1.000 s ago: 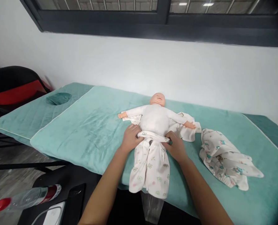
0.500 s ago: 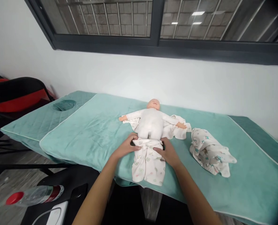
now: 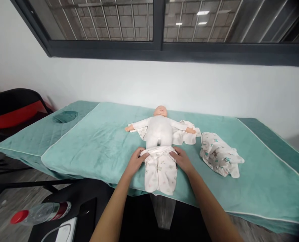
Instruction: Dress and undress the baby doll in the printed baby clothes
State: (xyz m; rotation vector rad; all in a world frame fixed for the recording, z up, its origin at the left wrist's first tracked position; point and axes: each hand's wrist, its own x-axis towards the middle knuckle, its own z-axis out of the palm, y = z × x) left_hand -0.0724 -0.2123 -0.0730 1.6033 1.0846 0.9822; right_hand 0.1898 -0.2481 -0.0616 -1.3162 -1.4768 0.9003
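Observation:
A baby doll (image 3: 159, 129) with a white cloth body lies on its back on the green covered bed, head towards the wall and arms spread. Small printed white pants (image 3: 160, 173) cover its lower legs, the waistband around the thighs. My left hand (image 3: 136, 160) pinches the waistband at its left side, thumb in front. At the other side of the waistband, my right hand (image 3: 182, 159) grips the fabric the same way. The doll's feet are hidden inside the pants. A printed white garment (image 3: 186, 132) is spread beneath the doll's back and arm.
A crumpled printed cloth item (image 3: 220, 154) lies on the bed (image 3: 96, 134) to the right. The bed has a face hole (image 3: 65, 116) at its left end. Below left, a red-capped bottle (image 3: 43, 212) and a white power bank (image 3: 66, 231) rest on a black seat.
The waistband sits slightly further up the doll's legs, with both hands still on it, and its front looks more bunched. The camera view has shifted a little.

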